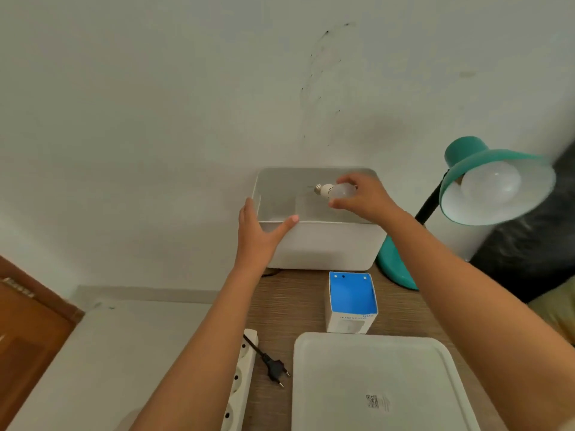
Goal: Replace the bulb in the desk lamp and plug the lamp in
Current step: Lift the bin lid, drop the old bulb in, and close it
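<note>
Nearest the viewer, a white power strip (241, 381) lies at the desk's left edge with the lamp's black plug (275, 370) loose beside it, not in a socket, and a white lid (382, 384) lies to its right with a blue-and-white bulb carton (351, 301) just behind. Further back, the left hand (258, 234) rests open against the near left corner of an open white box (323, 244), while the right hand (365, 197) pinches a bulb (337, 191) by its glass over the box, screw base pointing left. At far right the teal desk lamp (494, 178) already carries a bulb in its shade, so the swap looks done, with plugging in left.
</note>
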A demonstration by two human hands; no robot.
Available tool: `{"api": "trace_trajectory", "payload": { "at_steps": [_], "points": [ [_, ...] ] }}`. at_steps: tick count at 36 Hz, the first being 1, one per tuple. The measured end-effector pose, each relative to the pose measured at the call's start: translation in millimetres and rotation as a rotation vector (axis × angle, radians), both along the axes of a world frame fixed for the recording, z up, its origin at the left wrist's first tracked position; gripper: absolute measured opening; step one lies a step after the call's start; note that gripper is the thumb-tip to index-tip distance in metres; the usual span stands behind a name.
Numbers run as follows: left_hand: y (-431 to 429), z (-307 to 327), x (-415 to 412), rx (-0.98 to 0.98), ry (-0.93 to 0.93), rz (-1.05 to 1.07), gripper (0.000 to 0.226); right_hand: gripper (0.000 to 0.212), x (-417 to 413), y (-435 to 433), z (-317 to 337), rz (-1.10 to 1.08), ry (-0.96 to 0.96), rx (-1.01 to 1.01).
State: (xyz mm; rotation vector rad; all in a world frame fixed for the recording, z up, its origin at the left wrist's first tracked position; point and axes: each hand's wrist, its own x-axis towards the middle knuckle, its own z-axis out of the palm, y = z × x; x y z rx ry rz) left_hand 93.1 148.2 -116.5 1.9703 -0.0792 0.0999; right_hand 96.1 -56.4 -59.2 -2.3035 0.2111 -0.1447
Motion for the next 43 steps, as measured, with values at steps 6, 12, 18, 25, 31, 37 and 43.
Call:
{"api": "trace_trajectory", "payload": {
  "at_steps": [6, 12, 18, 25, 31, 37, 43],
  "points": [
    [0, -7, 3, -0.037, -0.034, 0.036, 0.101, 0.059, 38, -2, -16, 0.011, 0.071, -0.094],
    [1, -8, 4, -0.045, -0.046, 0.026, 0.102, 0.057, 47, -4, -22, -0.115, -0.025, -0.163],
    [1, -11, 4, -0.05, -0.043, 0.024, 0.101, 0.051, 50, -5, -26, -0.153, -0.048, -0.206],
    [3, -8, 4, -0.036, -0.025, 0.01, 0.102, 0.055, 52, -1, -20, -0.106, -0.017, -0.19],
    [7, 4, 2, 0.066, 0.002, -0.031, 0.105, 0.053, 24, -4, -5, -0.142, -0.042, -0.194],
    [14, 24, -22, 0.204, -0.113, -0.038, 0.091, 0.048, -44, -1, 13, -0.14, -0.076, -0.166],
    [21, 16, -85, 0.216, -0.154, -0.048, 0.07, 0.045, -146, 0, 0, -0.207, -0.071, -0.135]
  ]
}}
